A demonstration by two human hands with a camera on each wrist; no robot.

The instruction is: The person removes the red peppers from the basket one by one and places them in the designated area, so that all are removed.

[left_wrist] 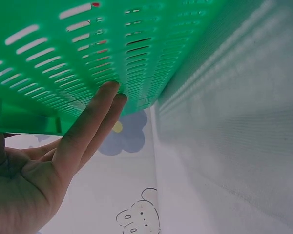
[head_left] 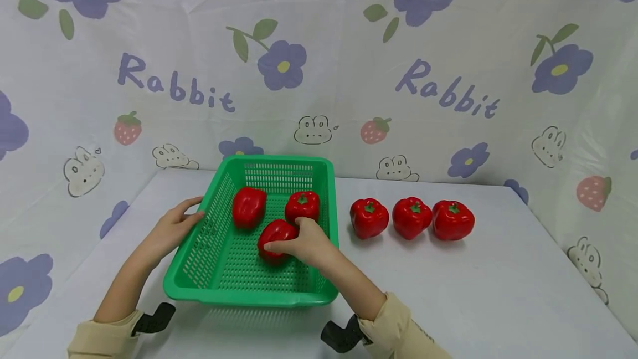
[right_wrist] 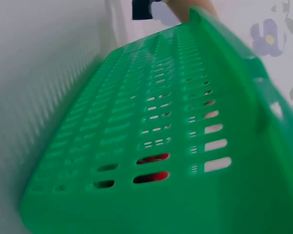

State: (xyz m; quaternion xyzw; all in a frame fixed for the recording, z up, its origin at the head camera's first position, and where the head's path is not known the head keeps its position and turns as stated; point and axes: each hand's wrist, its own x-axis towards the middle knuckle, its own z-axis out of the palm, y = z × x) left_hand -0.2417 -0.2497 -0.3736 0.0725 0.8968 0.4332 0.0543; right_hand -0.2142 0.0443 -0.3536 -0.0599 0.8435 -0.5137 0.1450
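Right grip (head_left: 310,241) pinches a red pepper (head_left: 274,245) inside the green basket (head_left: 254,298); left grip (head_left: 171,231), straight-fingered, touches the basket's side; right of both, three peppers (head_left: 411,219) sit on the desk (head_left: 458,292)

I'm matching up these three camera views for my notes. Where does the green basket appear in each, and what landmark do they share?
Head: the green basket, left of centre, mostly in the lower half.
Left wrist: the green basket across the upper left, touched by the left hand.
Right wrist: the green basket fills most of the picture.
Shared landmark: printed purple flowers, partly visible in both wrist views.
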